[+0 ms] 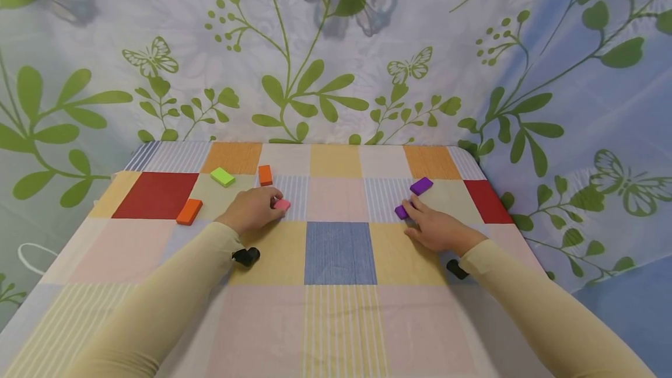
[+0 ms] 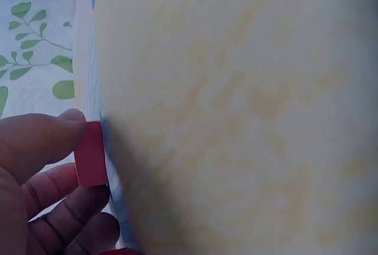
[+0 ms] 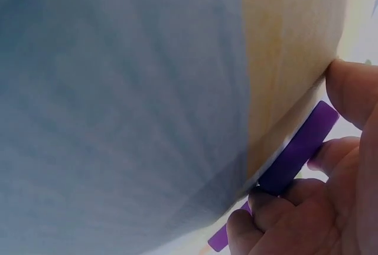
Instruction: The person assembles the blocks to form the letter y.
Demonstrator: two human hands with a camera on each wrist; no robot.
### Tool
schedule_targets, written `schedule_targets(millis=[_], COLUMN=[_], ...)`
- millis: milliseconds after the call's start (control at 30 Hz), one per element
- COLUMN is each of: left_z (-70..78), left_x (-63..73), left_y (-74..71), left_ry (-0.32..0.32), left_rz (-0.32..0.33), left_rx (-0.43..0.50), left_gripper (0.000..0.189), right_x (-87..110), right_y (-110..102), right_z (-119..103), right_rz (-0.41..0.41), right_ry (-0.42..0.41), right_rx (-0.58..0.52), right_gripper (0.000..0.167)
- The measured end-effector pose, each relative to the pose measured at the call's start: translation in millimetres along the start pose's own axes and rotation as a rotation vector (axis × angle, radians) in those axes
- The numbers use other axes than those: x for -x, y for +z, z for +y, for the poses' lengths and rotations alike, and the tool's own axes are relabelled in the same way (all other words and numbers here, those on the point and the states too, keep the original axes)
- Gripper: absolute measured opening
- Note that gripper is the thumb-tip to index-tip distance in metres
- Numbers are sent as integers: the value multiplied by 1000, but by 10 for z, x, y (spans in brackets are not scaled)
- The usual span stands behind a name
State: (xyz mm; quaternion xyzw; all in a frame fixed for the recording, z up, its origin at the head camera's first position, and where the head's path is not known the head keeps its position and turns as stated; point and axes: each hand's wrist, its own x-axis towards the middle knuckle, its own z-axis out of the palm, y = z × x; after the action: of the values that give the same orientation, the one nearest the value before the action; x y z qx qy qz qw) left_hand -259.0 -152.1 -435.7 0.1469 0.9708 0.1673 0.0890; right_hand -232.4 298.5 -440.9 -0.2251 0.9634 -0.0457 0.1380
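On the patchwork cloth, my left hand pinches a small pink block between thumb and fingers. The left wrist view shows the same pink block with the thumb at its top end and fingertips along its lower end. Over on the right side, my right hand has its fingers at a purple block, which they partly cover. Up close in the right wrist view, the fingers touch this purple block while the thumb stands apart from it. A second purple block lies just beyond the right fingertips.
Left of the left hand lie a lime green block and an orange block. Another orange block is just beyond that hand. The table ends at a leaf-patterned curtain behind it.
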Motion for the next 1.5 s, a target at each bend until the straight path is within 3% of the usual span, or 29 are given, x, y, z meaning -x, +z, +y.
schedule_targets(millis=[367,1000,1267,1500], left_z=[144,660,812,822], left_x=[-130,-497,-534,-553], left_y=[13,267,300,325], left_ry=[32,72,77,70], left_rz=[21,-24,-41,-57], left_rx=[20,135,154,198], left_gripper=[45,46,45,45], right_x=[24,22,18,8], right_y=[-41,-16,-29,-38], right_z=[-40,-11,-25,-22], right_rz=[-2,0,-7,0], right_ry=[-5,-11,-2,2], right_rx=[-13,-21,-23,-6], right_gripper=[75,76,77,77])
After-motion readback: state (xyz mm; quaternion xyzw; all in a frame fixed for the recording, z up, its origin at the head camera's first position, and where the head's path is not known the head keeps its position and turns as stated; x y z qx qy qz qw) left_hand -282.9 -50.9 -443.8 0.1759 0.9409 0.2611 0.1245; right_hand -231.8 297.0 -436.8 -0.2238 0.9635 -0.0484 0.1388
